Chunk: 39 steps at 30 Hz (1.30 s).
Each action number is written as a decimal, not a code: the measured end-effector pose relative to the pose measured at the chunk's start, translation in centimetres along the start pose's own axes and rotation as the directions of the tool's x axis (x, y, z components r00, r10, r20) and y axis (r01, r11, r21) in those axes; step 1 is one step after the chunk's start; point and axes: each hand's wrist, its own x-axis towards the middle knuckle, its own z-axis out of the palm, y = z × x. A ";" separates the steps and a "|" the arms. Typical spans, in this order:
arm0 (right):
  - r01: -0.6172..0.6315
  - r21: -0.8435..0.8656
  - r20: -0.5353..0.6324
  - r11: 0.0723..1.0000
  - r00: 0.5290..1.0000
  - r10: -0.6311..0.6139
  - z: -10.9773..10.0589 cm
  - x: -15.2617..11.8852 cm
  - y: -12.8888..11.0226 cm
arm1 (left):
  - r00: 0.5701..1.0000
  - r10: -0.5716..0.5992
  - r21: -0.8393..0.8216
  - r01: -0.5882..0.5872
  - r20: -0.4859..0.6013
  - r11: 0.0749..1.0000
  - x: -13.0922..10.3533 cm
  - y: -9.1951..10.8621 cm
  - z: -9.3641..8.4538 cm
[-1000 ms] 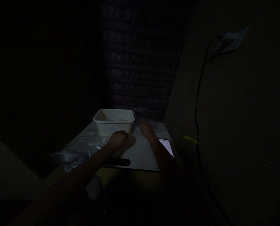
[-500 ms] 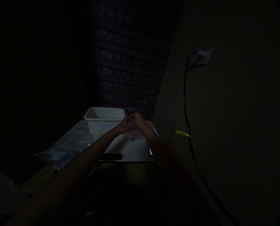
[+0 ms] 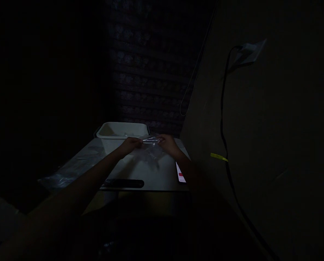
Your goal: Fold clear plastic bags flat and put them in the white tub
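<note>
A small clear plastic bag [image 3: 151,149] is stretched between my two hands over the white table [image 3: 162,177]. My left hand [image 3: 131,144] pinches its left top edge, beside the white tub [image 3: 111,145]. The right top edge is gripped by my right hand [image 3: 167,142]. Something small and dark shows near the bag's bottom, too blurred to make out. Clear plastic lies inside the tub.
A large clear plastic sheet [image 3: 74,170] covers the table's left side. A dark slot [image 3: 126,183] lies at the front edge, a lit phone [image 3: 180,174] at the right. A black cable [image 3: 222,108] with a yellow tag [image 3: 218,157] hangs on the right wall.
My hands have moved apart, and the bag is now spread between them. More of the phone shows beside my right forearm. The view has shifted slightly.
</note>
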 end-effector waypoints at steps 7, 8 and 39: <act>0.002 -0.111 -0.014 0.994 1.000 -0.004 -0.2 -1.9 0.2 | 0.996 -0.076 -0.076 0.073 -0.038 0.994 -1.5 0.6 0.1; 0.031 -0.141 -0.019 0.990 0.999 -0.034 -0.2 -2.0 0.1 | 0.995 -0.082 -0.081 0.078 -0.052 0.994 -1.7 0.5 -0.1; -0.134 0.355 0.026 0.925 0.991 0.133 0.0 -2.0 -0.8 | 0.984 -0.175 -0.340 0.171 0.021 0.925 -2.6 0.5 -0.8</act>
